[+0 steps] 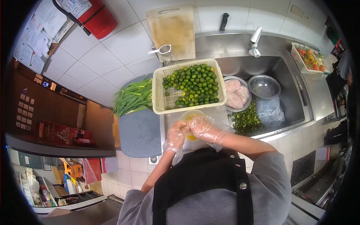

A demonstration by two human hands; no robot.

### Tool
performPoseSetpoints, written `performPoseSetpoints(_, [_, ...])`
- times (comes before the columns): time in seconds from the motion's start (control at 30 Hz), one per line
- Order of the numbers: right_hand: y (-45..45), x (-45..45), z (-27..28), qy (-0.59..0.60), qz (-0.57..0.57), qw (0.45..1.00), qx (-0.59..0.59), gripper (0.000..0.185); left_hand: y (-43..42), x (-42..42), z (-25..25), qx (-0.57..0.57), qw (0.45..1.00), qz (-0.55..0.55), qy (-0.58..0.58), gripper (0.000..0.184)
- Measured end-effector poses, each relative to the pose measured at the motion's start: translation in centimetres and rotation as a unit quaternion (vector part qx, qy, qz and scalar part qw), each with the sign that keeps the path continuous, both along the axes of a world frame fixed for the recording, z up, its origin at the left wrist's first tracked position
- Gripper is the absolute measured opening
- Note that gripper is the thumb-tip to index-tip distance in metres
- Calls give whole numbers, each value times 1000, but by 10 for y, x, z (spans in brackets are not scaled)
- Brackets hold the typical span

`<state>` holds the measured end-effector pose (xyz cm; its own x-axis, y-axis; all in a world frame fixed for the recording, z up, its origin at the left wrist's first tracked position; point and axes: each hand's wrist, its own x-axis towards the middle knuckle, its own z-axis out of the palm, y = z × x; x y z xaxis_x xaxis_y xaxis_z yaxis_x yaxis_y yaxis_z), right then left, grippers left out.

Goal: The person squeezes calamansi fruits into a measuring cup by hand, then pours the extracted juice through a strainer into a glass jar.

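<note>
Both my hands wear clear plastic gloves and meet over a small bowl with yellow liquid in it. My left hand is closed, fingertips pressed against those of the other hand. My right hand is closed too, its fingers curled inward above the bowl. Whatever sits between the fingers is hidden. Just beyond the hands stands a cream plastic basket holding many small green citrus fruits, a few of them yellowish.
Green onions lie on a grey board at left. In the sink are a bowl of pale raw meat, a metal bowl, a plastic bag and cut green pieces. A cutting board leans behind.
</note>
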<state>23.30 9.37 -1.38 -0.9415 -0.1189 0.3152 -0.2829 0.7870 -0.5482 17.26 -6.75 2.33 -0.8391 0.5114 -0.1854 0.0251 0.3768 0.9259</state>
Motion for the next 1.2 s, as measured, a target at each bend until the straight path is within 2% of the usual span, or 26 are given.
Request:
performPoseSetpoints(0.1, [6,-5,11,32,46,998,33,15,-8,-13,-26,-18,999,-24,24,18])
performPoseSetpoints(0.2, [6,-4,30,-17,65,998,8,13,-13,-17,-34,27,999,-44,-4,21])
performPoseSetpoints(0.27, [6,-6,42,-111,75,990,-42,17,-12,-17,-31,59,997,-48,-34,20])
performPoseSetpoints(0.3, [7,-7,39,-112,74,990,-42,17,-12,-18,-30,91,992,-52,-62,19])
performPoseSetpoints(0.37, [6,-8,31,-24,65,997,-33,26,-11,-22,-36,94,992,-58,-53,17])
performPoseSetpoints(0.47, [7,-10,50,-63,53,995,-52,33,-4,-21,-27,127,989,-62,-48,15])
performPoseSetpoints(0.53, [7,-11,60,-42,60,996,-54,29,0,-23,-23,159,984,-61,-51,14])
performPoseSetpoints(0.73, [4,-12,42,-5,27,997,-71,27,3,-28,-24,74,991,-97,53,12])
performPoseSetpoints(0.8, [1,-14,33,-22,6,1000,8,28,2,-26,-27,49,994,-71,65,11])
performPoseSetpoints(0.83, [1,-15,32,-21,5,1000,8,28,1,-25,-30,49,994,-72,66,11])
performPoseSetpoints(0.9, [1,-16,32,-5,15,1000,5,28,1,-24,-30,38,989,-66,130,22])
performPoseSetpoints(1.03, [-1,-14,35,29,-29,999,-6,29,1,-20,-16,34,993,-42,101,23])
performPoseSetpoints(1.13, [-1,-12,40,31,-31,999,-25,34,-1,-20,-12,32,989,-69,126,24])
performPoseSetpoints(1.2, [3,-17,28,1,14,999,-46,26,-2,-18,-12,-69,966,-88,234,20])
